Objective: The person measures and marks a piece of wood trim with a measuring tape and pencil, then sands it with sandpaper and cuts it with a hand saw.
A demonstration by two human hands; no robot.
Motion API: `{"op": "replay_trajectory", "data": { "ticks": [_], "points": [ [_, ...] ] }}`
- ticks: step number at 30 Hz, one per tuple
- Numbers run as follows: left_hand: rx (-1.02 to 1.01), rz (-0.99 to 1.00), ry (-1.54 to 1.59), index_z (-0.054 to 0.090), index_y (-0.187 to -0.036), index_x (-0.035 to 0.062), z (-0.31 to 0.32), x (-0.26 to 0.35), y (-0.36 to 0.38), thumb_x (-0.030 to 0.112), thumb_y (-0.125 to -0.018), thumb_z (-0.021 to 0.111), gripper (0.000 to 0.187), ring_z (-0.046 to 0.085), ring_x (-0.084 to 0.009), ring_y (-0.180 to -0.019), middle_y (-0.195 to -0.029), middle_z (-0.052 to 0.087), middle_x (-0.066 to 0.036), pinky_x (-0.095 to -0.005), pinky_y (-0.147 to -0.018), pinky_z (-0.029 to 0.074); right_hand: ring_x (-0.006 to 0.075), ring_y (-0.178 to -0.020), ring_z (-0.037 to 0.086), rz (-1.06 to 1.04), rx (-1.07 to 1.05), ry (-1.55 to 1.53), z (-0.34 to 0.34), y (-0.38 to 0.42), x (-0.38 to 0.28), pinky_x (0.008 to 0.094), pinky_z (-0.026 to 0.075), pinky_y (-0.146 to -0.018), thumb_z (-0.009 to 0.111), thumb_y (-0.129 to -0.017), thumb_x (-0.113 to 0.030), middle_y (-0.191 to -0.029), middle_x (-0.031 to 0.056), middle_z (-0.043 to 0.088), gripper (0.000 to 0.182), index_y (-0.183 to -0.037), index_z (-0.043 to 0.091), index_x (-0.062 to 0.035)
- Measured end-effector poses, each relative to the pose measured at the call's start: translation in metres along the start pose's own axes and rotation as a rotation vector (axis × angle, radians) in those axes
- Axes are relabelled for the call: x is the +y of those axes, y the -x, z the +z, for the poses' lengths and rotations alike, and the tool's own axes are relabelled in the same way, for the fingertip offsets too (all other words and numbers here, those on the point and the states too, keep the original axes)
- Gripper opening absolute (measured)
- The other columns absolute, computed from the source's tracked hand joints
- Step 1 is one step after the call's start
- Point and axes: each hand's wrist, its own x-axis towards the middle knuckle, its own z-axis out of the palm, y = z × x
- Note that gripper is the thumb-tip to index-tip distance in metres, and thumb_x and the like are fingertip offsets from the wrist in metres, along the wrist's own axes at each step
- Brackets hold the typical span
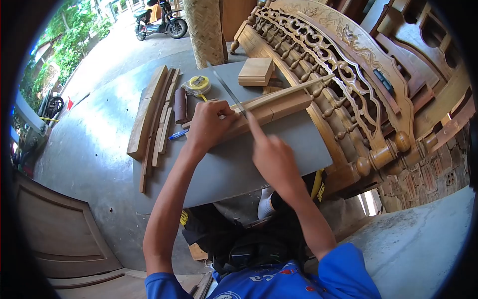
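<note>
A long wooden piece lies slanted across the grey table, with a thin light strip along its top. My left hand is closed and presses on the wood near its left end. Across the strip lies a long thin metal blade or file, pointing away from me. My right hand is closed at the near end of this tool, its index finger stretched along it. The handle is hidden in my hand.
Left on the table are wood strips, a brown roll, a blue pen and yellow tape. Wooden blocks sit behind. Carved furniture stands right, beside a woven pillar.
</note>
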Motion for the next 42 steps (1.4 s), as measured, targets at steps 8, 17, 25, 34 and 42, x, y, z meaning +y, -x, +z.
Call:
{"op": "replay_trajectory", "data": {
  "ticks": [8, 17, 25, 34, 42],
  "points": [
    [0.011, 0.024, -0.054, 0.063, -0.068, -0.0024, -0.001, -0.001, -0.002, 0.008, -0.067, 0.07, 0.012, 0.061, -0.0255, -0.061, -0.065, 0.062, -0.015, -0.0326, -0.06, 0.047, 0.0349, -0.067, 0.062, -0.098, 0.104, -0.07, 0.03, -0.058, 0.002, 0.0432, 0.051, -0.063, 0.05, -0.076, 0.0, -0.071, 0.019, 0.061, 0.054, -0.13, 0.039, -0.0025],
    [0.02, -0.04, -0.06, 0.064, -0.068, -0.0027, -0.002, 0.005, 0.0, 0.009, -0.067, 0.07, 0.013, 0.062, -0.0243, -0.058, -0.066, 0.063, -0.015, -0.0315, -0.058, 0.047, 0.0347, -0.068, 0.063, -0.067, 0.019, -0.028, 0.0, 0.053, 0.022, 0.0421, 0.052, -0.061, 0.053, -0.073, -0.001, -0.07, 0.0172, 0.061, 0.062, -0.133, 0.038, -0.0053],
    [0.029, -0.035, -0.046, 0.064, -0.069, -0.0022, 0.001, 0.0, 0.0, 0.01, -0.068, 0.07, 0.013, 0.062, -0.0248, -0.059, -0.066, 0.062, -0.015, -0.0324, -0.058, 0.047, 0.0315, -0.061, 0.063, -0.13, 0.131, -0.024, 0.025, -0.041, 0.007, 0.0395, 0.052, -0.058, 0.054, -0.074, -0.002, -0.065, 0.0144, 0.061, 0.058, -0.13, 0.041, -0.0044],
    [0.025, -0.051, -0.065, 0.065, -0.071, -0.0031, 0.001, 0.004, -0.004, 0.012, -0.068, 0.07, 0.016, 0.061, -0.0276, -0.063, -0.07, 0.062, -0.017, -0.0334, -0.061, 0.047, 0.0326, -0.058, 0.061, -0.152, 0.181, -0.034, 0.028, -0.044, 0.011, 0.0424, 0.051, -0.057, 0.053, -0.075, -0.002, -0.063, 0.0159, 0.06, 0.059, -0.132, 0.038, -0.0047],
    [0.041, -0.071, -0.055, 0.066, -0.072, -0.0018, 0.001, 0.001, 0.0, 0.014, -0.067, 0.07, 0.017, 0.061, -0.0307, -0.065, -0.07, 0.062, -0.018, -0.0361, -0.063, 0.047, 0.0337, -0.063, 0.062, -0.045, 0.002, 0.002, -0.004, 0.056, 0.021, 0.0437, 0.051, -0.058, 0.052, -0.074, -0.001, -0.067, 0.0164, 0.061, 0.066, -0.136, 0.033, -0.0099]
  ]
}}
